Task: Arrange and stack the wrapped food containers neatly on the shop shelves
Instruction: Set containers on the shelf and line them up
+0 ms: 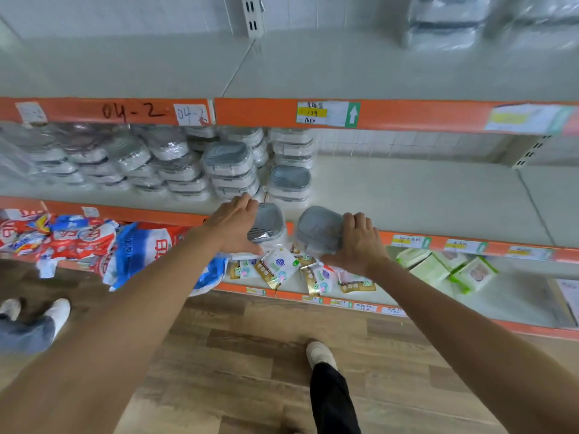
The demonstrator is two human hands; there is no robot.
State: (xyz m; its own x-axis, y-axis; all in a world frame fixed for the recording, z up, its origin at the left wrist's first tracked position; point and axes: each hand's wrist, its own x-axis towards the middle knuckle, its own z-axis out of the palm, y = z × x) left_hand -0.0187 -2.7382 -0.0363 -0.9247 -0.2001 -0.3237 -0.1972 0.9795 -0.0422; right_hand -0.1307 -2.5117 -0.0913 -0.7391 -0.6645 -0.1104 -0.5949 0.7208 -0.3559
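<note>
Shop shelf (pixel 407 195) edge, one grey-lidded wrapped container (pixel 266 222) per hand.

The left hand (pixel 233 225) grips one wrapped grey-lidded container (pixel 267 222), the right hand (pixel 355 242) another (pixel 318 230), both at the middle shelf's (pixel 407 195) front edge, near stacked containers (pixel 232 170).

The middle shelf (pixel 423 195) is white with an orange front edge. Stacks of wrapped food containers (pixel 232 170) sit on its left part, some leaning. The top shelf (pixel 313 67) holds more wrapped containers (pixel 445 23) far right. The low shelf (pixel 517 296) holds small packets (pixel 279 266), green packs (pixel 438 264) and big bags (pixel 138 245).
</note>
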